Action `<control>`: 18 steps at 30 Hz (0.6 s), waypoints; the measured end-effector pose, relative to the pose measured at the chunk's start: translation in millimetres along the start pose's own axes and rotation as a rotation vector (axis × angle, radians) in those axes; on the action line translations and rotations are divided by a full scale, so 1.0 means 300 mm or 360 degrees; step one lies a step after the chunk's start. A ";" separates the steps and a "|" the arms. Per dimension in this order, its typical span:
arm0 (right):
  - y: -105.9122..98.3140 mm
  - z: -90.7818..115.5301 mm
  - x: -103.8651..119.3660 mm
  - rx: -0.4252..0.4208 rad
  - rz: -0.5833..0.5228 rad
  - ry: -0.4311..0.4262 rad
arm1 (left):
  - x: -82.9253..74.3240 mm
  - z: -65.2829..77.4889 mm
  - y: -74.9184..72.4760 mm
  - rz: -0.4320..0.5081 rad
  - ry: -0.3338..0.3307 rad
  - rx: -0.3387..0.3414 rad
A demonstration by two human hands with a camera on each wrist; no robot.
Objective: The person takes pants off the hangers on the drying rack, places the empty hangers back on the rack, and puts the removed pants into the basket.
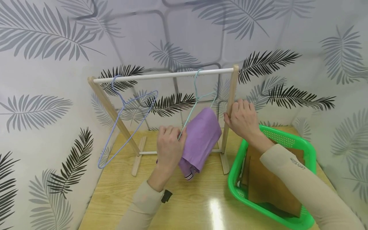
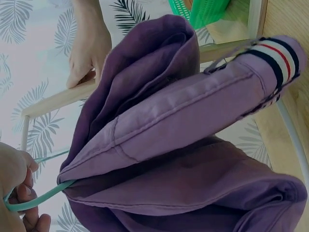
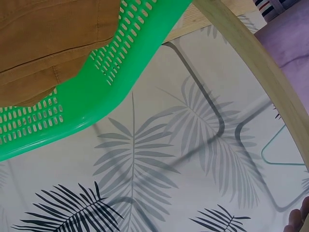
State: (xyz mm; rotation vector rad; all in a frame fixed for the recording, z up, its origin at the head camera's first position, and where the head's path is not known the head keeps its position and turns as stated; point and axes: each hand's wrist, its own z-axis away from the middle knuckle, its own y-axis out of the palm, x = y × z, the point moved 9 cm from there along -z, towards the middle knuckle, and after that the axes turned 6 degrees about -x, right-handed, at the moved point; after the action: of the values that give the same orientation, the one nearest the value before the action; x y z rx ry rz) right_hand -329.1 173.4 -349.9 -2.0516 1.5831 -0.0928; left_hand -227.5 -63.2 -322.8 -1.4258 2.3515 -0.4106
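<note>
A mint-green hanger [image 1: 196, 95] hooks over the white rail [image 1: 161, 76] of a small wooden clothes rack. Draped on its lower part hangs a folded purple garment [image 1: 202, 137] with a navy, white and red striped band [image 2: 285, 65]. My left hand [image 1: 170, 147] grips the hanger's lower left corner, beside the cloth; the fingers curl round the green wire [image 2: 41, 199] in the left wrist view. My right hand [image 1: 244, 118] holds the rack's right wooden post [image 1: 233, 86]. Only its fingertips [image 3: 295, 220] show at the edge of the right wrist view.
A bare blue hanger [image 1: 123, 103] hangs at the rail's left end. To the right, under my right forearm, a green plastic basket [image 1: 310, 156] holds folded brown cloth [image 1: 267, 179]. The rack stands on a wooden table [image 1: 184, 204] against a leaf-patterned wall [image 1: 57, 80].
</note>
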 end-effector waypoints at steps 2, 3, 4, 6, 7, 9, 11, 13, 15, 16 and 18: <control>-0.002 -0.001 -0.002 -0.0013 -0.0003 0.0009 | 0.000 -0.002 -0.004 0.0016 0.0001 -0.0008; -0.004 -0.001 -0.002 -0.0015 -0.0004 0.0009 | 0.001 -0.002 -0.005 0.0022 -0.0001 -0.0008; -0.003 -0.001 -0.001 -0.0008 0.0001 0.0008 | 0.001 -0.004 -0.009 0.0027 -0.0003 -0.0009; -0.002 -0.002 -0.002 -0.0007 0.0005 0.0011 | 0.001 -0.006 -0.013 0.0029 -0.0005 -0.0008; -0.002 -0.002 -0.002 -0.0004 0.0011 0.0012 | 0.002 -0.007 -0.015 0.0028 -0.0005 -0.0010; -0.001 -0.002 -0.001 0.0002 0.0016 0.0011 | 0.003 -0.011 -0.021 0.0028 -0.0009 -0.0017; -0.001 -0.002 -0.001 0.0000 0.0020 0.0011 | 0.002 -0.018 -0.031 0.0029 -0.0008 -0.0029; -0.003 -0.002 -0.002 -0.0017 0.0013 0.0013 | 0.004 -0.024 -0.040 0.0036 -0.0009 -0.0042; -0.007 -0.002 -0.003 -0.0040 -0.0001 0.0016 | 0.006 -0.030 -0.049 0.0048 -0.0014 -0.0052; -0.007 -0.002 -0.003 -0.0042 0.0000 0.0015 | 0.008 -0.033 -0.054 0.0051 -0.0019 -0.0054; -0.007 -0.001 -0.003 -0.0044 -0.0001 0.0015 | 0.013 -0.038 -0.063 0.0059 -0.0035 -0.0058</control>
State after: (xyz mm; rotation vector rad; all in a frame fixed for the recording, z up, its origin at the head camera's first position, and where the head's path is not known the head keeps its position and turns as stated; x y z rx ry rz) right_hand -327.6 174.4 -348.3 -2.0754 1.5978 -0.0811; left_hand -219.4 -74.3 -305.4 -1.3938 2.3754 -0.3416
